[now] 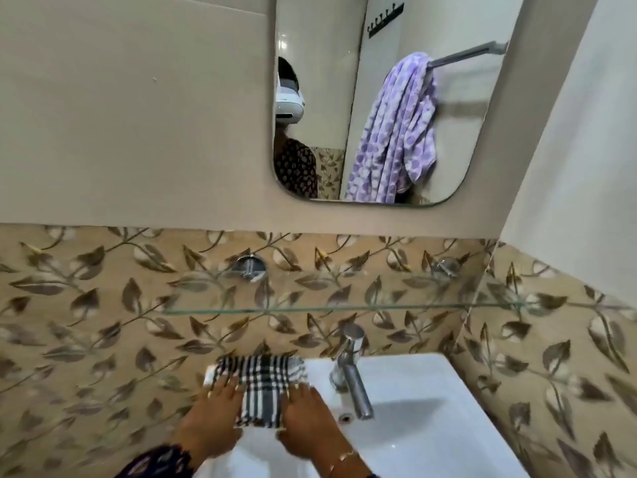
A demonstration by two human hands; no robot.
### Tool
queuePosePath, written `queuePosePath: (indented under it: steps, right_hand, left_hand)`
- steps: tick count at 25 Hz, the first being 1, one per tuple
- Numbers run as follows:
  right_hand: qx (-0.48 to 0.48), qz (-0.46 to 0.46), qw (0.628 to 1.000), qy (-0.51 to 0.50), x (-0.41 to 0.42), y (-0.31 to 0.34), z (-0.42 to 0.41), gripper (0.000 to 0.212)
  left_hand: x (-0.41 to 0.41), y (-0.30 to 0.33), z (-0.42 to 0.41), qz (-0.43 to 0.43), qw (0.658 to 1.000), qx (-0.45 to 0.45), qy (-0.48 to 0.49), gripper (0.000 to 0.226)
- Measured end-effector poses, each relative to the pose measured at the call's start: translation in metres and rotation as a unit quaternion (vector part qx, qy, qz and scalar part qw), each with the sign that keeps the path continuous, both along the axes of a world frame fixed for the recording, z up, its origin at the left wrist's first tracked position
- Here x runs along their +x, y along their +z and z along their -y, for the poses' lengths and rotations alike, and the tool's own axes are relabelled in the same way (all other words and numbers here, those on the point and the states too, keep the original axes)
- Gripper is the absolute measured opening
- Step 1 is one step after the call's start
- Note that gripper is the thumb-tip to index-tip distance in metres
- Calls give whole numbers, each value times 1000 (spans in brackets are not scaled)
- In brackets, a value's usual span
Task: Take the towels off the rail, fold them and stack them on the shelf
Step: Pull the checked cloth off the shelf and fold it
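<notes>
So the checked towel [261,384] is a black, white and grey plaid thing, folded down to a smallish block and lying on the back left corner of the white sink [431,401], just left of the chrome tap [350,370]. Both hands are flat on it: left hand [215,414] on the left side, right hand [308,417] on the right, fingers straight and slightly spread, pressing rather than grabbing.

The other one, a purple and white spotted towel [396,132], only shows up in the mirror [458,139], bunched and hanging off the end of the rail [465,54]. The glass shelf [344,307] sits on the leaf-patterned tiles above the sink.

Everything's a bit motion-blurred, especially the fingertips and the plaid's far edge. The sink's front is cut off at the bottom, and the mirror only catches part of the person. No readable writing or brands anywhere that I can spot.
</notes>
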State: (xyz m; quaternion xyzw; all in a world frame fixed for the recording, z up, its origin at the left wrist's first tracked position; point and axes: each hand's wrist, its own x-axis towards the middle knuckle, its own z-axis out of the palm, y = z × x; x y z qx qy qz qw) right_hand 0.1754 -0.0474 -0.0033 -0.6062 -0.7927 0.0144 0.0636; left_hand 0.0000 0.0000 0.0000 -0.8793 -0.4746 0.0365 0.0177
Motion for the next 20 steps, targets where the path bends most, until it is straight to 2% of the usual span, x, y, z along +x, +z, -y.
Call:
queuePosePath:
  steps: [2, 3, 5, 7, 10, 11, 14, 17, 20]
  right_hand:
    - [-138, 20, 990, -30, 4, -19, -3, 69]
    - [-149, 43, 987, -30, 8, -26, -5, 72]
    - [-127, 59, 989, -37, 11, -35, -14, 74]
    - [-109, 63, 991, -34, 9, -39, -19, 72]
    - [-79, 76, 993, -34, 4, -48, -23, 69]
    - [-79, 90, 992, -37, 3, -48, -24, 68]
    - [-95, 103, 989, -48, -1, -41, -23, 69]
    - [-95, 23, 994, -53, -6, -27, -24, 72]
    - [-85, -173, 979, -70, -13, -5, -24, 53]
  left_hand:
    - [-1, -18, -4, -31, 994, -96, 43, 76]
    - [-3, -23, -5, -23, 993, -102, 49, 76]
    - [-8, -36, -9, -29, 993, -91, 63, 75]
    - [-10, -43, -13, 4, 999, -24, 42, 73]
    - [-10, -48, -15, 9, 1000, 9, 10, 23]
    - [-11, -52, -20, 2, 1000, 14, 4, 19]
    - [-9, -40, -24, -9, 1000, 21, 10, 36]
    - [-4, -5, -22, -15, 998, 60, -32, 30]
    - [-1, 40, -18, -36, 988, 117, -98, 17]
